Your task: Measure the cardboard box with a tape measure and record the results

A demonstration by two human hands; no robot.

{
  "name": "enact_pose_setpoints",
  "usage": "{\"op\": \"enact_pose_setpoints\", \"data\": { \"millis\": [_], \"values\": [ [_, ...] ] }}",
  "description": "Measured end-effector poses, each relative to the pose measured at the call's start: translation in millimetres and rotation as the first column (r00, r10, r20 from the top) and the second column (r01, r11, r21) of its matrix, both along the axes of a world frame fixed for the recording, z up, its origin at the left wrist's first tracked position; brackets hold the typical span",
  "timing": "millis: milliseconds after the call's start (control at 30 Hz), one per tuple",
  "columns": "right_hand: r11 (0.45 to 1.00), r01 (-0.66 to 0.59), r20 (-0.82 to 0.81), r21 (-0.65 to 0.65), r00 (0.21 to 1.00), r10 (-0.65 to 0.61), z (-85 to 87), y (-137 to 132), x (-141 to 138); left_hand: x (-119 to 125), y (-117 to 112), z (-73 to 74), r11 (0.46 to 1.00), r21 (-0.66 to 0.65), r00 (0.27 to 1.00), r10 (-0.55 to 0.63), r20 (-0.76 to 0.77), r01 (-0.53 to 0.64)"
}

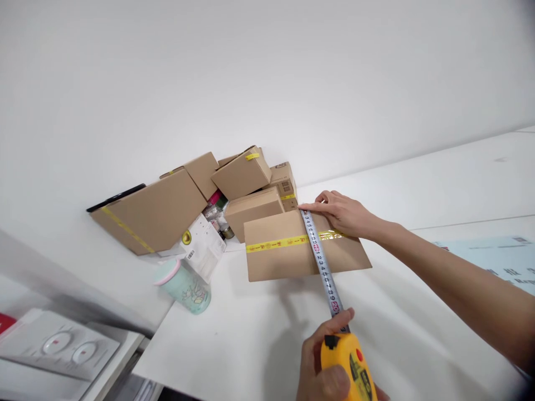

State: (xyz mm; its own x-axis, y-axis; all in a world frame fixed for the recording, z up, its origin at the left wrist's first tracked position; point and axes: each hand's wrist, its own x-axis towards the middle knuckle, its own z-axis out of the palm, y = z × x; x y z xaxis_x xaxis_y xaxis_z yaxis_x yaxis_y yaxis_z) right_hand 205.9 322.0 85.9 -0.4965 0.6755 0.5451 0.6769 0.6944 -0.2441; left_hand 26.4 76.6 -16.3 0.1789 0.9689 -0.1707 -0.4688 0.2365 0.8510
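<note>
Tape case, yellow, nearest the lens: closed in the left hand, fingers wrapped round it, one finger up by the blade mouth. Blade drawn out, running up and away across the top of the box, slightly aslant to its sides. Box flat on the table, mid-frame, yellow strip across its lid. Right hand at the far edge of the box, fingers flat and close together, pinning the blade end, nothing enclosed in them.

Risks, as judged:
- blade end slipping from under the right fingers and snapping back toward the case
- slanted run giving a false reading
- light box sliding on the smooth table under the press
- sag in the unsupported span between near edge and case

Behind and left of the box:
- pile of boxes against the wall
- white carton
- small jars, indistinct
- mint cup, apparently on its side

Table white, smooth, matte. Pale printed sheet at right. Wall plain white. White appliance lower left, beyond the table edge.
</note>
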Motion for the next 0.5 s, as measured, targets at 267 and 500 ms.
{"op": "enact_pose_setpoints", "data": {
  "millis": [267, 500],
  "values": [
    [1.000, 0.012, 0.013, -0.006, 1.000, -0.012, 0.0, -3, -1, -7, 23, -26.1, 0.990, 0.093, 0.992, -0.101, -0.079, 0.108],
    [1.000, 0.015, 0.006, -0.017, 1.000, -0.015, -0.5, -3, -1, -10, 20, -25.4, 0.986, 0.107, 0.991, -0.119, -0.066, 0.126]
  ]
}}
